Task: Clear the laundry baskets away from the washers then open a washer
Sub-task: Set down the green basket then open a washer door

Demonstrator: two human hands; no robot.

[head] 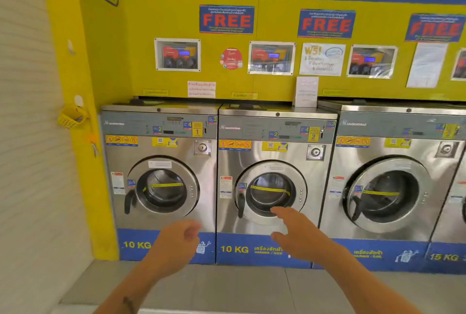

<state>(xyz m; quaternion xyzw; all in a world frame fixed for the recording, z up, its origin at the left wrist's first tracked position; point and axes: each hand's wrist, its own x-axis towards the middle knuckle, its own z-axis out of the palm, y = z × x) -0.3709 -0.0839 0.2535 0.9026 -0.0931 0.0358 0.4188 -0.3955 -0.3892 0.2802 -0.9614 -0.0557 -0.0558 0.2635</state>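
Observation:
Three steel front-loading washers stand in a row against the yellow wall: washer 1 [161, 162] on the left, washer 2 [274, 170] in the middle, a third washer [393, 175] on the right. All round doors look closed, each with a black handle on its left side, such as the handle of washer 2 [241, 205]. My left hand [176, 243] hovers with loosely curled fingers in front of washer 1's blue base, holding nothing. My right hand [295, 233] reaches with fingers extended toward the lower part of washer 2's door. No laundry basket is in view.
A small yellow basket [70, 117] hangs on the yellow pillar at the left. A white shutter wall [32, 162] runs along the left side. Grey tiled floor [227, 286] lies in front of the machines. Posters and signs cover the wall above.

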